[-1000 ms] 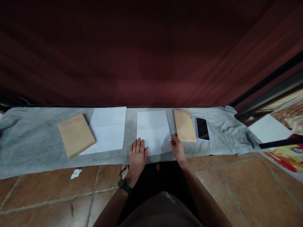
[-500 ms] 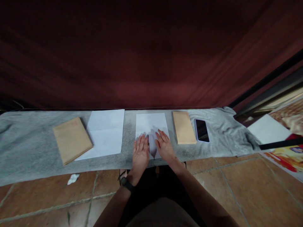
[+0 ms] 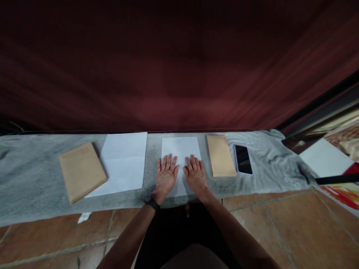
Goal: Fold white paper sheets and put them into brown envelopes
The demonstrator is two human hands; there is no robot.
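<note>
A white sheet of paper point(image 3: 181, 147) lies on a grey cloth point(image 3: 33, 175) spread over the floor. My left hand point(image 3: 166, 176) rests flat on the sheet's left half, fingers stretched out. My right hand point(image 3: 195, 175) lies flat beside it on the right half, fingers also spread. Neither hand holds anything. A brown envelope point(image 3: 221, 155) lies just right of the sheet, and a black phone point(image 3: 242, 159) lies beyond it.
A larger white sheet point(image 3: 121, 164) and a second brown envelope point(image 3: 80, 171) lie to the left on the cloth. A dark red curtain point(image 3: 168, 67) hangs behind. The floor has brown tiles point(image 3: 280, 224), with a paper scrap point(image 3: 83, 216). More white paper point(image 3: 325, 158) lies at far right.
My right hand moved from the sheet's right edge onto the sheet. My left hand slid from its lower left corner onto it. Both now press flat side by side.
</note>
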